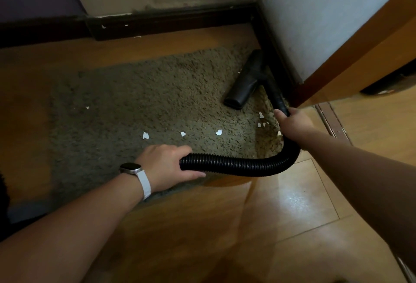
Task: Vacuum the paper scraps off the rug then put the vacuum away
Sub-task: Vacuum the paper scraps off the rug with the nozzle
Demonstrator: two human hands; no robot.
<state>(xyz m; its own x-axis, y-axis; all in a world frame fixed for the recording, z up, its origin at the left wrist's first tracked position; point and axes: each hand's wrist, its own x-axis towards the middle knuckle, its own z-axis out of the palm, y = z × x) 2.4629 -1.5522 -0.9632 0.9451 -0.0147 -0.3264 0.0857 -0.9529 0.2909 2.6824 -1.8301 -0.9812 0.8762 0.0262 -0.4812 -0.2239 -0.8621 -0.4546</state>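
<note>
Black ribbed plastic vacuum hose [236, 165] bends between our hands. Our left hand [166, 165], at seven o'clock, curls round it; our right hand [292, 123], at three o'clock, clasps its stiff tube. The flat black floor nozzle [244, 80] rests on the shaggy grey-brown rug [135, 93] at one o'clock. Small white paper scraps [145, 135] dot the rug's near half. A white-strapped wristwatch [135, 170] sits on our left wrist.

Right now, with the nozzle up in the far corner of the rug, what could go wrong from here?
1. The nozzle lies close to the baseboard, away from most paper scraps. The lone scrap near the left edge of the rug could easily be missed.
2. The hose bends sharply between the left hand and the right hand. A tighter bend might kink it and weaken suction.
</note>
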